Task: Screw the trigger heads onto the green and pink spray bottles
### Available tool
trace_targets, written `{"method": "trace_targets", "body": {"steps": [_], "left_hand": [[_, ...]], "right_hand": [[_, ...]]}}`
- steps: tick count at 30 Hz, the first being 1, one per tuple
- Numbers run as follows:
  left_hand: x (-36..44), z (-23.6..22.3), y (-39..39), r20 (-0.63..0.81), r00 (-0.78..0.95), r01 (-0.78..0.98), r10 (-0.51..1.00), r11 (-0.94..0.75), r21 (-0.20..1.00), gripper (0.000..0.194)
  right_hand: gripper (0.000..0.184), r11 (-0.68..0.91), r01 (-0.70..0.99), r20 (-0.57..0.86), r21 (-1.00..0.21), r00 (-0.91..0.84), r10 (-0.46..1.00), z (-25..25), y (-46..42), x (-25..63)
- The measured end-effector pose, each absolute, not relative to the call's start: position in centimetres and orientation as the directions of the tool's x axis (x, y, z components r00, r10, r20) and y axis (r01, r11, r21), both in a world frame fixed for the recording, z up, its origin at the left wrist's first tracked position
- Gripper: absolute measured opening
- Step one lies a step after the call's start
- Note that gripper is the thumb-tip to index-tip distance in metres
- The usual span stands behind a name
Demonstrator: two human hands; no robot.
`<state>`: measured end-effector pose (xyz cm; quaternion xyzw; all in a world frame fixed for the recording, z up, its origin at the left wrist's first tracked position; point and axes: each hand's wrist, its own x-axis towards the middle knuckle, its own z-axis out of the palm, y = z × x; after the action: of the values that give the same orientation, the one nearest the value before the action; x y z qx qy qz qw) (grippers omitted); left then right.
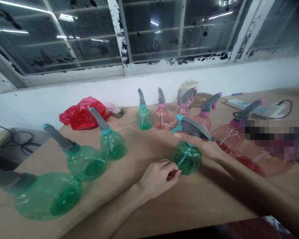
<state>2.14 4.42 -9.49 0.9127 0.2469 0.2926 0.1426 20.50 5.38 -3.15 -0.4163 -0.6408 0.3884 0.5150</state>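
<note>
A green spray bottle (188, 161) with a grey and teal spray head stands upright on the table before me. My right hand (201, 141) is closed around its neck, just under the spray head, with fingertips showing beyond the teal trigger. To the left of this bottle rests my left hand (159, 176), fingers curled in a loose fist and fingertips close to the bottle's side. Whether they touch it I cannot tell. Nothing shows inside the curled fingers. A little green liquid or tint sits low in the bottle, around a pale dip tube.
Several green spray bottles (113, 144) line the left side of the wooden table (139, 146); several pink ones (160, 116) line the back and right. Behind them are a red plastic bag (83, 114), small blocks (117, 112), a white container (188, 87) and a power strip (256, 108) with cables.
</note>
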Motion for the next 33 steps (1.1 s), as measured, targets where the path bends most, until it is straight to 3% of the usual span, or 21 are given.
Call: {"method": "trace_targets", "body": {"steps": [9, 17, 23, 28, 33], "left_hand": [[2.2, -9.2, 4.4, 0.445, 0.696, 0.388, 0.564, -0.817, 0.428, 0.011], [2.1, -9.2, 4.3, 0.457, 0.694, 0.372, 0.557, -0.82, 0.435, 0.013], [2.1, -9.4, 3.9, 0.455, 0.692, 0.386, 0.561, -0.82, 0.423, 0.015], [2.1, -9.7, 4.0, 0.469, 0.695, 0.385, 0.545, -0.833, 0.398, 0.014], [2.1, -9.9, 4.0, 0.475, 0.688, 0.38, 0.548, -0.83, 0.408, 0.013]], "right_hand": [[0.027, 0.363, 0.095, 0.354, -0.927, -0.102, 0.93, -3.5, 6.3, 20.2], [0.031, 0.409, 0.17, 0.402, -0.897, -0.076, 0.913, -2.4, 7.3, 18.5], [0.033, 0.493, 0.061, 0.477, -0.868, -0.176, 0.861, -2.8, 9.3, 17.7], [0.025, 0.515, 0.03, 0.505, -0.857, -0.152, 0.849, -3.6, 10.7, 17.0], [0.029, 0.478, 0.167, 0.473, -0.862, -0.071, 0.878, -3.7, 10.9, 16.6]]}}
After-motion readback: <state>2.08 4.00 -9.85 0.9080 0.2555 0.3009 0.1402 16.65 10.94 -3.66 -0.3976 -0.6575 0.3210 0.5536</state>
